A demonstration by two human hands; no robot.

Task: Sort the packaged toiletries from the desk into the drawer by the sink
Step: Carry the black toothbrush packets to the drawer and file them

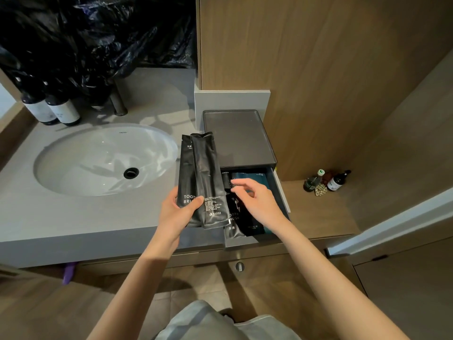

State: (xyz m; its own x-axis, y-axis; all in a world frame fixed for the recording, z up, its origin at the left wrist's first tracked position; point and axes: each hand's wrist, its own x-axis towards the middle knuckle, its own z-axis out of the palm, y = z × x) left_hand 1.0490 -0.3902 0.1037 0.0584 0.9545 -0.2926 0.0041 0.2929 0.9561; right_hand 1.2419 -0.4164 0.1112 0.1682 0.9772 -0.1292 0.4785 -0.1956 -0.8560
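Grey tabletop (81,217) is seen around a white sink (103,160), with wood panelling to the right. Two dark bottles (52,110) are stood at the back left, under black plastic sheeting (93,38). A dark box with a tray-like top (236,137) is set right of the sink, and its drawer (279,192) is pulled out toward the viewer.

Two black pouches (202,177), marked as toothbrushes, are held upright in the left hand (180,212), which is clamped on their lower ends; they are raised above the tabletop edge, just left of the drawer. The right hand (257,202) is held over the drawer with fingers loosely spread and nothing gripped. More packets (236,217) are lain inside the drawer, one black toothbrush pouch and a teal-edged one among them.

Small bottles (326,181) are grouped on a lower wooden shelf at the right.
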